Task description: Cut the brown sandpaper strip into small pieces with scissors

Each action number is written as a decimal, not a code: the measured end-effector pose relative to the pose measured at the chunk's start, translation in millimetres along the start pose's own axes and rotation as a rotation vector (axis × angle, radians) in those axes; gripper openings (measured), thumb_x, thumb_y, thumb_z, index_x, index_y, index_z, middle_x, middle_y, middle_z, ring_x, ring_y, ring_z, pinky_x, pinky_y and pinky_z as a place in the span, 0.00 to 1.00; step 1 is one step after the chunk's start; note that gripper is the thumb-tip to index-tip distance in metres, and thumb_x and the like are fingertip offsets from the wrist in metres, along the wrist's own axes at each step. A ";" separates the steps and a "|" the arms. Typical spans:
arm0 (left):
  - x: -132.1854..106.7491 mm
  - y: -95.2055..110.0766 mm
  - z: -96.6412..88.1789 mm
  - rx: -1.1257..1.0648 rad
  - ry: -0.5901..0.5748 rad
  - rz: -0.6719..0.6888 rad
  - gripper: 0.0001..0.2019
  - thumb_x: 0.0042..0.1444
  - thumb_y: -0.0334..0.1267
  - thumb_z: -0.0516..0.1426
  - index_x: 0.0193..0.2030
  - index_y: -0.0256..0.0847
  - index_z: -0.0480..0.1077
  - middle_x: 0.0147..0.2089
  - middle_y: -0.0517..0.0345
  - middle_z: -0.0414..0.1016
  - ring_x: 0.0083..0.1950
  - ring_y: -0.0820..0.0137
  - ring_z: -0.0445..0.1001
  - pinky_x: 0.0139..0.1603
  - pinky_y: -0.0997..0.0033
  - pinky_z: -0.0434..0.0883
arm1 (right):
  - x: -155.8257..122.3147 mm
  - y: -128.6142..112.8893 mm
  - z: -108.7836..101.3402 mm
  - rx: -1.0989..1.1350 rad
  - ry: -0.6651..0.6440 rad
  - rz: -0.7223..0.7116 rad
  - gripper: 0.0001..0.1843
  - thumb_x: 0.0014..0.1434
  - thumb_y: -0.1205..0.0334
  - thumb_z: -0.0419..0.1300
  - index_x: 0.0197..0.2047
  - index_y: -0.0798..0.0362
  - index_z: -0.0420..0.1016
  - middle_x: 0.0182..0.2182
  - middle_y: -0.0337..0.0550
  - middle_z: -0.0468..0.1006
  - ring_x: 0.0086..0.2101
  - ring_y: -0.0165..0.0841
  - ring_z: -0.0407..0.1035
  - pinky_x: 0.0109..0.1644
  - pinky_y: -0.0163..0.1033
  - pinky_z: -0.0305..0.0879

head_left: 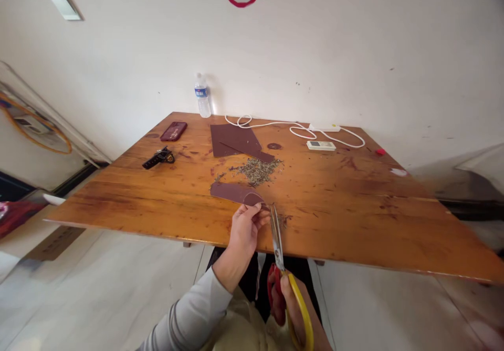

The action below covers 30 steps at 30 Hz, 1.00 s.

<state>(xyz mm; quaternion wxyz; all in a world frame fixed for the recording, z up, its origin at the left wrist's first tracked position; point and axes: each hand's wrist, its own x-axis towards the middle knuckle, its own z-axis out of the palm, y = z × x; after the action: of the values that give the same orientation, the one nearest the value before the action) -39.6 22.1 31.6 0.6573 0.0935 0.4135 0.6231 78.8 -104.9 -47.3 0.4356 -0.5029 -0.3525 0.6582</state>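
Note:
My left hand (244,229) pinches one end of a dark reddish-brown strip (228,191) that looks like sandpaper; the strip curls near my fingers. Wrapped round the handles of a pair of scissors (277,243), one red and one yellow, is my right hand (293,301). The narrow blades point away from me, with their tips beside the strip's held end; whether they touch it I cannot tell. Small clippings (284,219) lie just right of the blades. Beyond the strip is a larger pile of thin clippings (259,171).
Brown sheets (225,140) lie behind the pile. A water bottle (202,97), a dark red phone (174,131) and a black object with keys (159,157) are at the left. A white cable (271,123) and a remote control (321,145) lie along the back of the wooden table (366,219).

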 end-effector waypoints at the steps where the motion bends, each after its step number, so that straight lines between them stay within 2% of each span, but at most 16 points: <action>1: -0.1 -1.5 -2.1 -0.003 0.003 0.001 0.20 0.38 0.34 0.75 0.21 0.40 0.66 0.24 0.61 0.75 0.28 0.71 0.78 0.36 0.71 0.76 | 0.6 -2.1 1.1 -0.017 0.013 0.008 0.44 0.51 0.13 0.56 0.33 0.50 0.70 0.13 0.25 0.57 0.14 0.24 0.47 0.20 0.35 0.52; 5: 1.2 -7.4 -8.2 -0.025 0.005 0.023 0.19 0.40 0.33 0.76 0.21 0.39 0.67 0.24 0.60 0.77 0.30 0.72 0.79 0.38 0.71 0.78 | 3.9 -7.3 1.3 -0.113 0.067 0.050 0.45 0.46 0.10 0.57 0.29 0.50 0.68 0.12 0.26 0.58 0.14 0.23 0.48 0.21 0.35 0.55; 11: 4.8 -14.1 -11.7 -0.033 -0.017 0.047 0.18 0.40 0.31 0.76 0.21 0.39 0.68 0.26 0.57 0.80 0.29 0.72 0.79 0.36 0.73 0.78 | 10.0 8.9 -2.8 -0.088 0.127 0.054 0.44 0.41 0.12 0.63 0.27 0.50 0.66 0.16 0.26 0.56 0.16 0.22 0.46 0.19 0.31 0.42; 13: 5.6 -14.3 -12.1 -0.030 -0.026 0.047 0.19 0.41 0.31 0.76 0.20 0.38 0.68 0.26 0.57 0.80 0.29 0.72 0.79 0.35 0.72 0.78 | 12.6 15.4 -4.5 -0.072 0.136 0.039 0.44 0.42 0.14 0.65 0.27 0.51 0.67 0.17 0.26 0.55 0.18 0.22 0.46 0.20 0.30 0.42; 18: 7.5 -14.7 -12.2 -0.006 -0.020 0.048 0.20 0.42 0.30 0.76 0.20 0.38 0.67 0.26 0.58 0.78 0.29 0.72 0.79 0.37 0.71 0.79 | 17.1 26.9 -7.8 -0.079 0.111 -0.024 0.43 0.46 0.14 0.63 0.29 0.52 0.70 0.17 0.25 0.52 0.17 0.22 0.44 0.19 0.30 0.41; 25: 4.7 -17.3 -9.4 0.012 -0.015 0.052 0.20 0.42 0.28 0.75 0.20 0.38 0.66 0.26 0.55 0.80 0.26 0.72 0.79 0.33 0.73 0.79 | 22.3 55.0 -17.9 -0.067 0.076 -0.043 0.44 0.49 0.15 0.61 0.36 0.53 0.74 0.15 0.27 0.58 0.15 0.24 0.50 0.19 0.31 0.45; 30: 1.3 -17.2 -10.5 0.003 -0.030 0.076 0.21 0.38 0.30 0.76 0.19 0.38 0.66 0.27 0.56 0.80 0.27 0.71 0.80 0.34 0.73 0.81 | 20.0 60.8 -20.9 -0.043 0.062 -0.069 0.44 0.54 0.16 0.59 0.40 0.54 0.77 0.15 0.30 0.64 0.15 0.25 0.53 0.19 0.33 0.48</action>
<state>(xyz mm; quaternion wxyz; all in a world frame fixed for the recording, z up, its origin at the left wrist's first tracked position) -33.9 15.6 13.3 0.6391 0.1194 0.4009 0.6455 83.5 -108.4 -114.4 0.4577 -0.5198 -0.3700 0.6192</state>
